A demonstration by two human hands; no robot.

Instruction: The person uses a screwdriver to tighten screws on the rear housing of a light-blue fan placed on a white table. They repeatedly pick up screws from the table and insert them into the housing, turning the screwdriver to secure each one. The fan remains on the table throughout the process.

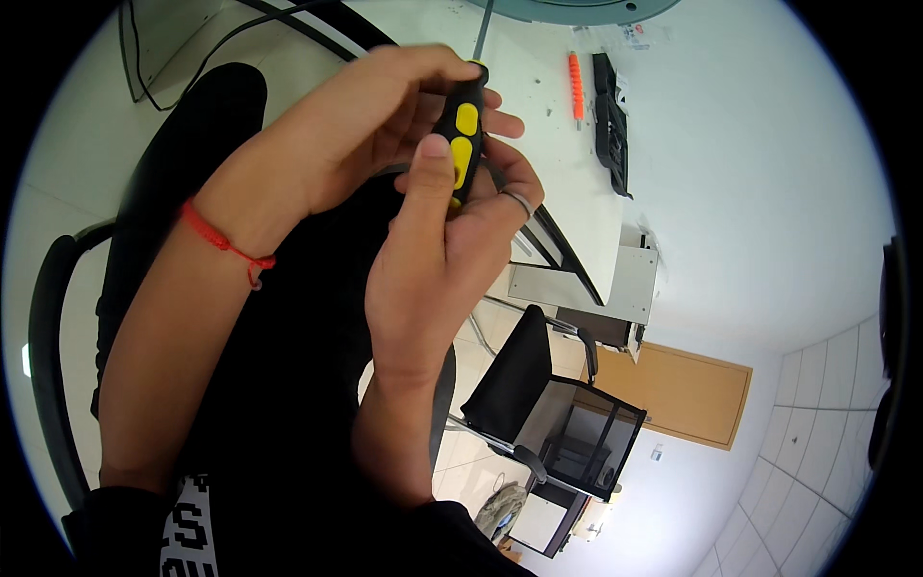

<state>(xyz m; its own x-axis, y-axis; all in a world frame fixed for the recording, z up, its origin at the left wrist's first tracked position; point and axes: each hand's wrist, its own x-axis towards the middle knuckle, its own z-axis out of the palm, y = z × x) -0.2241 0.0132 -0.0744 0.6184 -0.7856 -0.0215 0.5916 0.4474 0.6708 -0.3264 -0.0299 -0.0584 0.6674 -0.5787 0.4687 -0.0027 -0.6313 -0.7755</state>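
Note:
A screwdriver (467, 120) with a black and yellow handle is held upright in front of me, its metal shaft pointing away toward the top edge. Around the lower part of the handle my right hand (447, 236) is closed, thumb pressed along the yellow inset; a ring sits on one finger. My left hand (389, 101), with a red cord bracelet (226, 238) at the wrist, is closed at the collar of the handle. Its thumb touches the top of the handle and its other fingers curl behind it. The tip of the shaft lies out of view.
On the white table (548, 192) lie an orange-red rod-shaped tool (576, 87) and a black case (606, 125). A grey-green rounded object (586, 8) shows at the top. Black office chair (514, 385) stands to the right; a dark cable (216, 48) hangs at upper left.

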